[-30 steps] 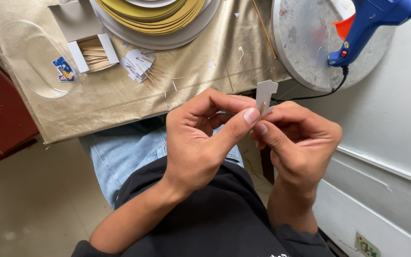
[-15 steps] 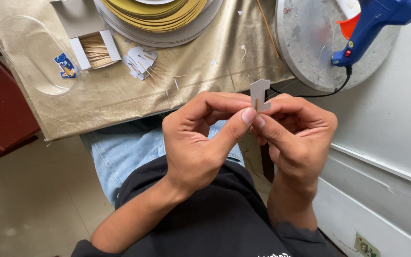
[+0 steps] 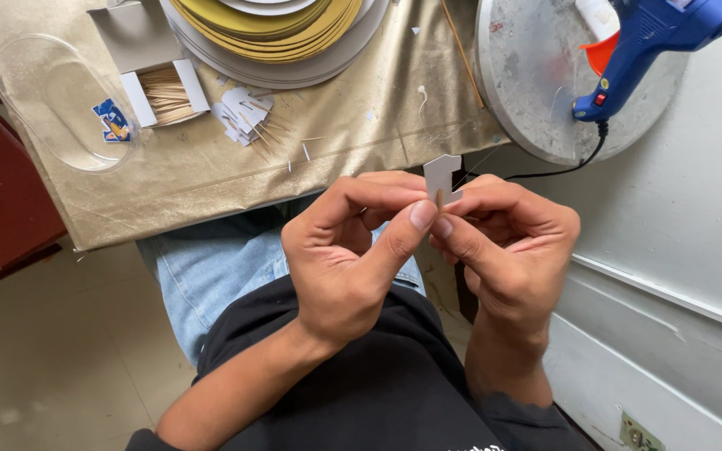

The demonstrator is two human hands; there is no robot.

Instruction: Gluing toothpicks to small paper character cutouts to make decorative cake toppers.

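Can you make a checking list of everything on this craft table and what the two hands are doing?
Surface: table with a gold cloth, creased, with scraps on it.
Job's things: small white card cutout with a thin stick behind it, pinched between both hands above the lap.
Clutter: open box of toothpicks; loose cutouts and sticks; clear oval lid; stacked gold round boards; round grey board.
Grippers: left hand and right hand both pinch the cutout.
Cables: black cord runs from the blue glue gun resting on the grey board.
Surroundings: white wall at right, red furniture at left, pale floor.
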